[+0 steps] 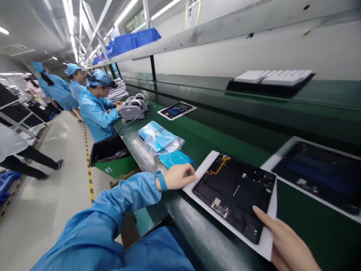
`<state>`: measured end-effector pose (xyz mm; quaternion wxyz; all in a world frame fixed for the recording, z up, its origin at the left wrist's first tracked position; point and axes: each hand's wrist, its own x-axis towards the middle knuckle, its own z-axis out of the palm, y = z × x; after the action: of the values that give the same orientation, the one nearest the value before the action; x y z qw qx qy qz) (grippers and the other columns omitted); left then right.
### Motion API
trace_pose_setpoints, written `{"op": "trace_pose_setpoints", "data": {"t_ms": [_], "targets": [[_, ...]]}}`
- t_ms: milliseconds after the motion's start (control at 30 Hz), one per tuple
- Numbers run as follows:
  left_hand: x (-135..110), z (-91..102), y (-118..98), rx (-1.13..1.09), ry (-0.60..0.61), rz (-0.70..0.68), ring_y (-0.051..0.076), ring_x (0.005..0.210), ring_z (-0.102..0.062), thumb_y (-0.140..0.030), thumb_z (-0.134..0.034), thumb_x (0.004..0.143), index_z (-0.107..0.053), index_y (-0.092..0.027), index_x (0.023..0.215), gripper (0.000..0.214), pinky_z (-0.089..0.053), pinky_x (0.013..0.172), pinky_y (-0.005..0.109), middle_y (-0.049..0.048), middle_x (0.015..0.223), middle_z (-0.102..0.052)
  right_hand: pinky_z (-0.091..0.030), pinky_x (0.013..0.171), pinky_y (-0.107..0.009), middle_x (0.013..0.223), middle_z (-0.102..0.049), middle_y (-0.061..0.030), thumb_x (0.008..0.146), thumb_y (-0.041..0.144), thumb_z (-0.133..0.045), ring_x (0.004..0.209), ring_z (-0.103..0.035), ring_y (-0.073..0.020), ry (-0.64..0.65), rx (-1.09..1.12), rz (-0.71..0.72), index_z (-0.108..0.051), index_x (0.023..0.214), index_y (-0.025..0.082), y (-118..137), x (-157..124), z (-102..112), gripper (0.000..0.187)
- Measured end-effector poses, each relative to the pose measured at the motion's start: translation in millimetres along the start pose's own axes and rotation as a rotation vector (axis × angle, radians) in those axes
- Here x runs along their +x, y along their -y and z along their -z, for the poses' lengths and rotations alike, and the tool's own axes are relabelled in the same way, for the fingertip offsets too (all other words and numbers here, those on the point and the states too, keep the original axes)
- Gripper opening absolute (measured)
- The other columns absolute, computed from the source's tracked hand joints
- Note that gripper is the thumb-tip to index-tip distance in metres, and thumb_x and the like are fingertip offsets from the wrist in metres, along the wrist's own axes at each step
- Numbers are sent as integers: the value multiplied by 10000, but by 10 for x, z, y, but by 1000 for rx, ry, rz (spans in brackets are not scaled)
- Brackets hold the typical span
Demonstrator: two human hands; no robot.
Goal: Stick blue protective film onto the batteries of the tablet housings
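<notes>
A black open tablet body (235, 192) lies on a white sheet (205, 160) near the front edge of the green bench (203, 139). My left hand (179, 176) rests at the sheet's left edge, fingers curled together against it. My right hand (284, 241) lies on the sheet's near right corner, its fingers stretched out and touching the tablet body's corner. Both sleeves are blue.
A second tablet on a white sheet (318, 175) lies to the right, a third (177, 110) further along. Blue plastic bags (159, 138) lie left of my hand. Co-workers in blue (96, 109) sit beyond, by a grey machine (134, 107). White trays (272, 77) sit behind.
</notes>
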<state>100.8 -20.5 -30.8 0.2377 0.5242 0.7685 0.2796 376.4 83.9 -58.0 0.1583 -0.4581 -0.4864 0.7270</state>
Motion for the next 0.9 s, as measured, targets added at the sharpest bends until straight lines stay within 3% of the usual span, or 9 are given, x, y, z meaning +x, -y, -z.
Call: {"op": "trace_pose_setpoints", "data": {"t_ms": [100,267,500,600,667,767,833,900], "targets": [[152,208,203,163,-47,8,300,1158,-605,-480,-738,834,-587,-179,1037,393,-472,1002,419,143,1158,-646,-681,794,-516,961,-791,-143,607,446,-843,961,-758,-408,-133,203,-176,-711,1093,230,-147,-193,28,549],[544,416,542,310,96,37,221,774,-631,-409,-760,755,-556,-191,832,308,-478,784,330,9,715,-595,-673,808,-440,937,-800,-106,607,420,-898,969,-765,-362,-98,203,-136,-729,919,207,-328,-414,118,414],[665,393,605,419,106,16,204,724,-589,-634,-790,653,-541,-203,787,515,-391,676,292,7,691,-565,-645,768,-441,886,-795,-103,621,596,-854,845,-770,-337,-129,71,-95,-716,864,187,-454,-500,229,495],[680,404,553,385,165,9,185,674,-564,-639,-773,654,-544,-201,746,503,-378,642,288,5,663,-562,-623,755,-423,868,-790,-93,688,644,-768,769,-758,-304,-153,-130,-57,-693,895,194,-444,-527,339,501],[693,459,517,330,222,1,169,654,-556,-641,-739,682,-565,-193,741,484,-391,629,282,5,667,-583,-594,709,-419,788,-772,-76,756,668,-670,647,-726,-276,-200,-411,-19,-686,887,200,-409,-583,434,486],[709,593,474,235,318,-22,152,646,-563,-625,-675,739,-604,-178,741,453,-428,628,270,4,667,-601,-508,605,-406,701,-734,-67,806,642,-584,577,-679,-277,-391,-900,97,-700,915,195,-343,-704,520,475],[701,680,441,191,354,-34,141,625,-561,-611,-636,771,-611,-172,735,441,-444,622,264,-2,646,-588,-456,569,-390,733,-735,-78,821,617,-570,636,-686,-295,-533,-1063,225,-710,965,191,-305,-773,471,471],[655,728,373,172,339,-49,132,598,-545,-582,-601,803,-593,-171,722,419,-441,608,260,-9,618,-561,-461,591,-378,768,-735,-78,846,597,-566,673,-686,-275,-565,-1048,356,-717,969,199,-268,-809,293,443]]}}
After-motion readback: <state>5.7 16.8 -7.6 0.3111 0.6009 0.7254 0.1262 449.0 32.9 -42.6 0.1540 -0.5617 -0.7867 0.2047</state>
